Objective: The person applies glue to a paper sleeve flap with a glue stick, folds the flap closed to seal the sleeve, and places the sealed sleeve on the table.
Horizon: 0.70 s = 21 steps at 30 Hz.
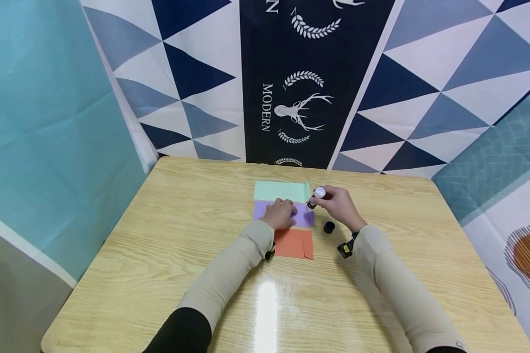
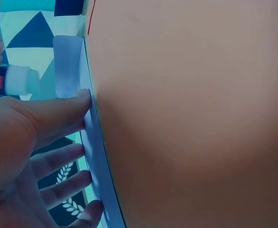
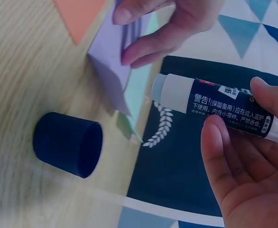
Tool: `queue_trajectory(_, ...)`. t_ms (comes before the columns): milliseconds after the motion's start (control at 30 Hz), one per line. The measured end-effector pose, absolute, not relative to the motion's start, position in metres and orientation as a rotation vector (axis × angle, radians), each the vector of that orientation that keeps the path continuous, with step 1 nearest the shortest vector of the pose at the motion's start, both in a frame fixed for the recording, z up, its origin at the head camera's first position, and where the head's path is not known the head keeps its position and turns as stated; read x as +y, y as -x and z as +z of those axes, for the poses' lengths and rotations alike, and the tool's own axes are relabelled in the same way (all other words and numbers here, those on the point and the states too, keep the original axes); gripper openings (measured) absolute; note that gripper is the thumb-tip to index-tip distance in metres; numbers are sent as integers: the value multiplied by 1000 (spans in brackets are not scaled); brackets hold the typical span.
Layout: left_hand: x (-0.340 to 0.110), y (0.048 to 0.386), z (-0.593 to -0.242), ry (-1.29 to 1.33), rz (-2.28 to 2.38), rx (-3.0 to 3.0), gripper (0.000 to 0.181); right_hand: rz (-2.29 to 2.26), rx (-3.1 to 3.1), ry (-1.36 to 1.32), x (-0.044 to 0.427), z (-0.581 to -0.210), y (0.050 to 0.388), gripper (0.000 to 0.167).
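Note:
My right hand holds an uncapped glue stick between thumb and fingers, tilted above the right end of the purple envelope. In the right wrist view, the pale glue tip points towards that envelope, apart from it. My left hand rests on the purple envelope, its fingertips pressing the paper with fingers nearly straight. Part of the envelope is hidden under this hand. A flap stands out from its end in the left wrist view. The dark glue stick cap sits on the table near my right hand.
A mint green envelope lies just beyond the purple one, and an orange envelope lies on the near side. All rest on a wooden table. Patterned cloth hangs behind the table's far edge.

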State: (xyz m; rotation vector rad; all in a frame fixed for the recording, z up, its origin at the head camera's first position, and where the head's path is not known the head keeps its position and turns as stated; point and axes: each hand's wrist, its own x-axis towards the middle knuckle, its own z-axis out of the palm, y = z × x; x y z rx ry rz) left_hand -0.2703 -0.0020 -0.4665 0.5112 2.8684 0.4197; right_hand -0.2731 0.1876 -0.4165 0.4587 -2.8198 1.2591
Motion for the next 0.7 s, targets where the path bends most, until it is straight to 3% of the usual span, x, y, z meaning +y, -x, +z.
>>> queue_trajectory(700, 3, 272, -464, -517, 373, 2918, 23, 1159, -2885, -539, 171, -438, 296, 26)
